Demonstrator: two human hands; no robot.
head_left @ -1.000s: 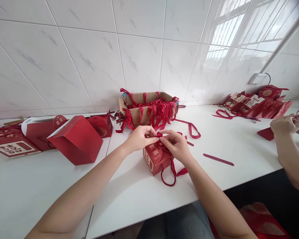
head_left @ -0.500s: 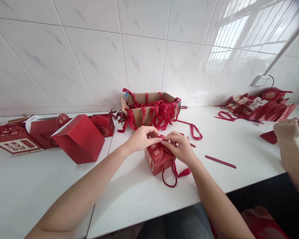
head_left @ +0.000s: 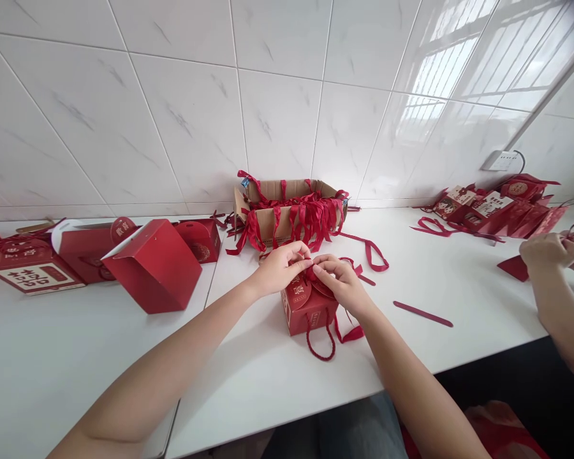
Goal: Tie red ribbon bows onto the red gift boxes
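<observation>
A small red gift box (head_left: pixel 310 312) with a rope handle stands on the white table in front of me. Above its top, my left hand (head_left: pixel 287 264) and my right hand (head_left: pixel 335 274) meet, both with fingers pinched on red ribbon (head_left: pixel 312 274). Ribbon also trails from the box's right side onto the table. Just behind, a cardboard box (head_left: pixel 284 223) has many red ribbons hanging over its rim.
Red boxes (head_left: pixel 157 268) stand at the left. A flat red strip (head_left: pixel 423 313) and a looped ribbon (head_left: pixel 375 255) lie to the right. Further right are more red boxes (head_left: pixel 492 207) and another person's hands (head_left: pixel 552 250), near a wall socket (head_left: pixel 500 160).
The gift box has turned slightly, and its rope handle hangs a little further left. My hands have shifted slightly, still pinching at its top. The view has moved a little.
</observation>
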